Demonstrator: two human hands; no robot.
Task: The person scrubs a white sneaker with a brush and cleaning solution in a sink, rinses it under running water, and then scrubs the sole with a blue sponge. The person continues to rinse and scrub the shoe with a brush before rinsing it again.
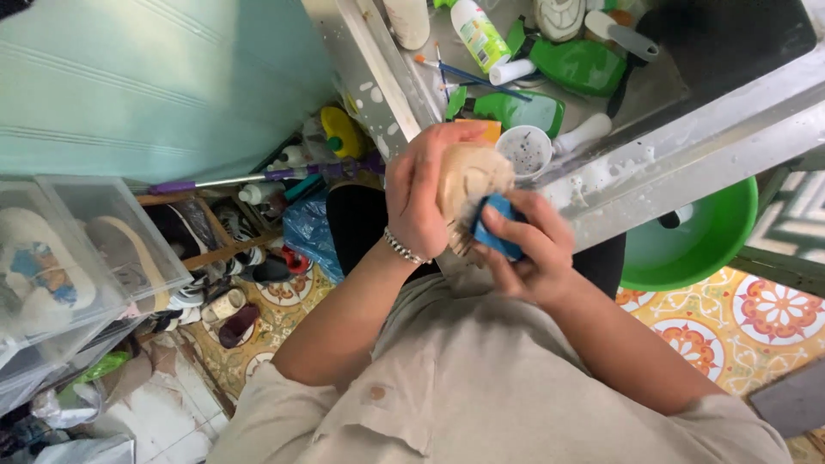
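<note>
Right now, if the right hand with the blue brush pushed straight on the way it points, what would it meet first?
The right hand presses its blue brush up-left, so it meets the beige shoe held by the left hand at once; they already appear to touch.

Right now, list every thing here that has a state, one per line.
Left hand: closed around the beige shoe.
Beige shoe: held up at the sink edge, sole towards the camera.
Right hand: gripping the blue brush.
Blue brush: bristles pressed against the shoe.
Green basin: upright under the sink.
Sink: rim flecked with suds.
</note>
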